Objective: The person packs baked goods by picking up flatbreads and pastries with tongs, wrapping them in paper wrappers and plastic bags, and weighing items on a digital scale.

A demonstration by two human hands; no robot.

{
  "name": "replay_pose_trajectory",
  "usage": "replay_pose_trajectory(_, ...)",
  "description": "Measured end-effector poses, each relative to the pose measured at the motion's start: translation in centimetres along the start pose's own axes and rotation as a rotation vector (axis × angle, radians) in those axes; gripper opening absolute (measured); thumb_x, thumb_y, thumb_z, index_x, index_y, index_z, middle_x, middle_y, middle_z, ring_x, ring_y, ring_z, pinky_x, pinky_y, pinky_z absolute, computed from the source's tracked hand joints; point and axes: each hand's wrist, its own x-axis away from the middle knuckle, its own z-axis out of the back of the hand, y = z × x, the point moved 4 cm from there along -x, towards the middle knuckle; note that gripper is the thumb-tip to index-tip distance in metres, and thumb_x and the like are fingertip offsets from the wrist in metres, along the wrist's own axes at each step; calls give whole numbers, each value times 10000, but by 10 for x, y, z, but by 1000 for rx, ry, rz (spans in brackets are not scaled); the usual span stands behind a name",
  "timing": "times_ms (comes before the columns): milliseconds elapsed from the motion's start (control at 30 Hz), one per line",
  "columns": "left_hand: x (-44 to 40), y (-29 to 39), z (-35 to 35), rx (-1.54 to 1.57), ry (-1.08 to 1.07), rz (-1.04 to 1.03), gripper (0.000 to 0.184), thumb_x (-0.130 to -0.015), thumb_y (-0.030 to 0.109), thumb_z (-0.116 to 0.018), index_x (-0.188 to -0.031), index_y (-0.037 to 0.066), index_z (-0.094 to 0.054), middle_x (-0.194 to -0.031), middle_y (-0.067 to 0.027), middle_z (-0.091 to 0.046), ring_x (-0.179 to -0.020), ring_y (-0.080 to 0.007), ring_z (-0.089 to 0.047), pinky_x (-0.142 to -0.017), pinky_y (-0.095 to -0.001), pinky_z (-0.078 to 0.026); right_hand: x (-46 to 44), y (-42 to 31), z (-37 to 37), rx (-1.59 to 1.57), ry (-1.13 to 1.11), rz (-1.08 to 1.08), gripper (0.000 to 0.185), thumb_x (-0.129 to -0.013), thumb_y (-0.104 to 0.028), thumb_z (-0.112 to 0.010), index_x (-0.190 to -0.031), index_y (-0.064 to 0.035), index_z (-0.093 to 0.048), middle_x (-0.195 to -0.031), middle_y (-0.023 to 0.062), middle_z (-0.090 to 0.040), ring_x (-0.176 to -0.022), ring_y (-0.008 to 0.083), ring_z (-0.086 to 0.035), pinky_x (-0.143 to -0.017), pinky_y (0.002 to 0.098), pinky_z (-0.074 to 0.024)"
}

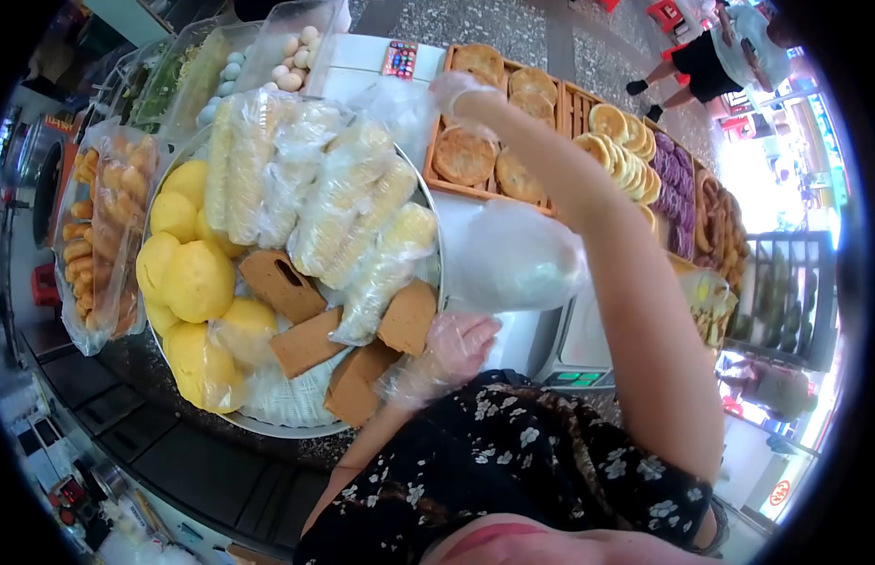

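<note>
Round flatbreads point(464, 155) lie browned side up in a wooden tray point(485, 193) on the white desk point(357, 83), ahead of the person. Gloved in clear plastic, the right hand point(464, 97) is over that tray's left side, above the breads; blur hides its fingers, so I cannot tell how far open its grip is or whether it has hold of anything. Close to the body, the left hand point(456, 348), also in clear plastic, has loosely curled fingers beside the brown cakes point(407, 315); whether its grip has hold of something cannot be told. Those cakes share a large round tray point(296, 433) with yellow buns point(200, 278) and long plastic-wrapped pieces point(348, 202). Between the two hands sits a puffed clear plastic bag point(513, 259), near a scale point(588, 334).
</note>
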Motion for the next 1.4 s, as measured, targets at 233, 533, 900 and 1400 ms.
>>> replay_pose_trajectory(233,-3,4,0,-148,-95,18,250,-732,36,-681,-974,85,-638,-940,-97,-636,-882,-304,-606,-774,-393,-492,194,72,67,-743,436,-226,253,-830,-210,-501,-940,-38,-650,-907,161,-668,-772,281,-640,-674,364,-504)
replay_pose_trajectory(533,2,28,-55,-503,9,60,175,-755,-26,-628,-909,55,-639,-866,-118,-649,-787,-310,-618,-712,-391,-500,500,128,-162,-929,608,-634,284,-858,-260,-586,-965,-6,-653,-862,159,-664,-797,261,-643,-723,365,-492)
replay_pose_trajectory(900,27,29,-304,-63,-79,810,531,-928,382,-487,-1285,-11,-484,-1291,-196,-506,-1218,-313,-460,-1043,-375,-327,663,5,-390,-1428,321,-1390,591,-922,-476,-394,-1233,11,-516,-1242,277,-517,-1198,400,-456,-1012,425,-346)
replay_pose_trajectory(1400,76,-48,-346,392,-4,1272,514,-987,411,-401,-1204,-29,-555,-1097,-66,-590,-1004,-154,-515,-903,-275,-394,655,7,-388,-1525,276,-1405,634,-892,-504,-426,-1224,27,-530,-1253,246,-531,-1214,372,-463,-1013,403,-355)
